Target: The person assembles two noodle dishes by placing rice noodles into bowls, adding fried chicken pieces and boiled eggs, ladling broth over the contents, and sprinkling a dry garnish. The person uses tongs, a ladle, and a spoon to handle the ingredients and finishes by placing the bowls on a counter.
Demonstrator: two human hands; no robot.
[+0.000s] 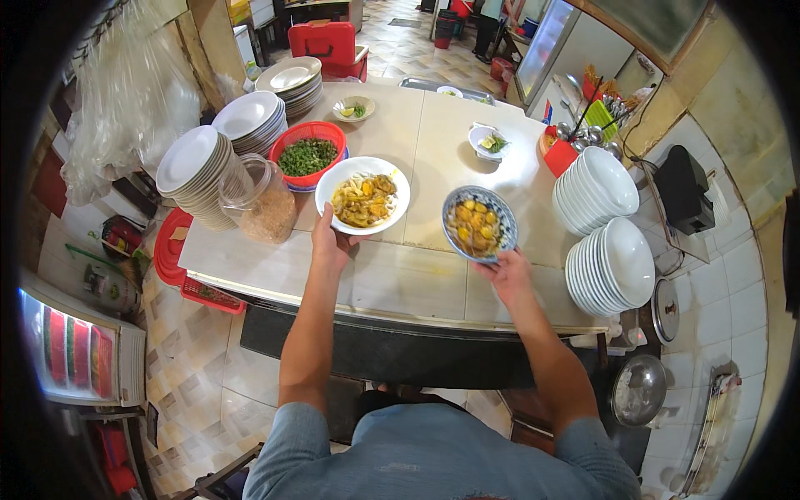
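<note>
My left hand (332,242) grips the near rim of a white bowl (336,177), which holds pale noodles topped with yellow-orange pieces (367,202). Farther right, my right hand (507,271) is closed on the near edge of a blue-and-white patterned bowl (510,225) with similar yellow pieces in it. This bowl looks tipped slightly. Both bowls are over the tiled counter (425,283); whether they rest on it I cannot tell. Just beyond the white bowl stands a red basket (340,137) of chopped green herbs (307,157).
Stacked plates (187,162) and a clear jar of brown crumbs (268,215) line the left side. At right are stacks of white bowls (629,262) beside a red utensil holder (561,157). Small dishes with lime and herbs, one pale (367,115), one white (479,133), sit toward the back.
</note>
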